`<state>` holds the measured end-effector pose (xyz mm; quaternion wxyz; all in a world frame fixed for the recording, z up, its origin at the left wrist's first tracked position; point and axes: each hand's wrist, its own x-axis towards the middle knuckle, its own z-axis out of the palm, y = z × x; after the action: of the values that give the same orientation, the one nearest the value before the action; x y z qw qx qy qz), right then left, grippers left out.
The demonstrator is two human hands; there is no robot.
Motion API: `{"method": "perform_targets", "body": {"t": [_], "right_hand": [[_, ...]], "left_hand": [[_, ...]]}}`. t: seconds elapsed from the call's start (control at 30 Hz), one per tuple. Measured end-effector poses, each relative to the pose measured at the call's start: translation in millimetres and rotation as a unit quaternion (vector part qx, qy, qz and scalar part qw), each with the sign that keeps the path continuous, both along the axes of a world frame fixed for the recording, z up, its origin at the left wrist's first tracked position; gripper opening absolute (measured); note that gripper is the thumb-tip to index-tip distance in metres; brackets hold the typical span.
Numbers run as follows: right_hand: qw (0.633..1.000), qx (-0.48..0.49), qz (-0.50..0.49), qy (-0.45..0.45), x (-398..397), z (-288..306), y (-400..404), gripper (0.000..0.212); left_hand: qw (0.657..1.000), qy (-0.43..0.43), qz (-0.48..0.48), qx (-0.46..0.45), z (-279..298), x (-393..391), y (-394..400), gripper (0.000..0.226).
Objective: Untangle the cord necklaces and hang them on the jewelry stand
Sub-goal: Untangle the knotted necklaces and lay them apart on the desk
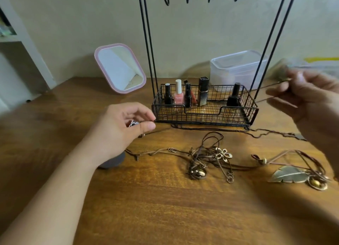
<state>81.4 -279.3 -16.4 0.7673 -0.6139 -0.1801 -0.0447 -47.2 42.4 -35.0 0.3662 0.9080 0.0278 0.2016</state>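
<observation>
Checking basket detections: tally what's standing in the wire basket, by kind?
In the wire basket:
Black-capped dark bottles: 3
Pink polish bottle, white cap: 1
Black-and-gold lipstick tube: 1
Reddish item behind the middle bottle, mostly hidden: 1
Total: 6
</observation>
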Motion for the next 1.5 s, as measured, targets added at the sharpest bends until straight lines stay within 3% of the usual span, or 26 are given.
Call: {"method": "perform_targets", "body": {"t": [0.1,0.27,0.33,0.47,0.63,0.73,0.83,0.87,0.93,1.0,1.1,1.17,1.23,1.33,1.43,1.5], "right_hand": [[0.993,-0.108,-0.008,0.037,2.4,0.8,-8.2,0.012],[0.97,-0.21,-0.011,0.12,7.3,-2.3,-15.9,0.007],[0.938,-0.32,-0.066,0.116,11.3,-6.1,-22.9,0.01],[0.834,-0.53,-0.111,0.11,10.9,-4.9,-32.5,0.009],[0.799,-0.576,-0.115,0.129,8.1,-2.6,-38.1,0.013],[0.781,-0.6,-0.107,0.135,7.7,-4.3,-36.7,0.009],[0.747,-0.646,-0.154,0.037,4.2,-2.1,-32.9,0.013],[0.746,-0.643,-0.172,-0.013,-1.1,0.7,-27.7,0.014],[0.788,-0.596,-0.135,-0.075,-18.4,6.0,-6.0,0.017],[0.822,-0.565,-0.048,-0.052,-39.2,5.5,26.1,0.044],[0.788,-0.614,-0.024,-0.037,-54.1,-9.1,58.1,0.08],[0.757,-0.65,-0.036,-0.064,-52.8,-18.5,65.6,0.073],[0.769,-0.635,-0.008,-0.075,-47.3,-24.8,66.4,0.044],[0.83,-0.55,0.034,-0.088,-42.4,-26.3,60.9,0.019],[0.924,-0.368,0.092,-0.047,-45.8,-17.4,55.3,0.018],[0.946,-0.279,0.163,-0.021,-47.3,-13.7,49.7,0.029]], "left_hand": [[0.999,0.034,-0.002,0.003,-1.4,6.9,5.1,0.006],[0.991,0.092,0.017,0.096,-3.9,30.2,4.2,0.015],[0.988,0.112,0.008,0.102,-5.9,39.2,-2.2,0.014],[0.975,0.176,-0.02,0.131,-14.8,44.4,-15.4,0.02],[0.988,0.126,0.007,0.089,-18.2,43.9,-23.7,0.02],[0.987,0.099,0.035,0.12,-22.2,43.9,-28.0,0.021],[0.982,0.04,0.046,0.179,-23.6,37.0,-29.3,0.016],[0.984,0.014,0.026,0.173,-21.8,31.5,-31.1,0.011],[0.987,-0.004,-0.058,0.148,-17.6,17.6,-36.8,0.01],[0.977,0.029,-0.134,0.162,-16.5,7.4,-43.3,0.018],[0.964,0.066,-0.144,0.212,-20.8,4.9,-48.3,0.039],[0.956,0.071,-0.143,0.246,-23.0,5.0,-54.9,0.049],[0.954,0.058,-0.152,0.254,-25.4,4.2,-60.8,0.044],[0.957,0.018,-0.162,0.24,-27.9,3.9,-61.2,0.025],[0.963,0.015,-0.168,0.209,-29.2,4.2,-60.7,0.015],[0.974,0.02,-0.161,0.157,-27.5,4.1,-59.7,0.012]]}}
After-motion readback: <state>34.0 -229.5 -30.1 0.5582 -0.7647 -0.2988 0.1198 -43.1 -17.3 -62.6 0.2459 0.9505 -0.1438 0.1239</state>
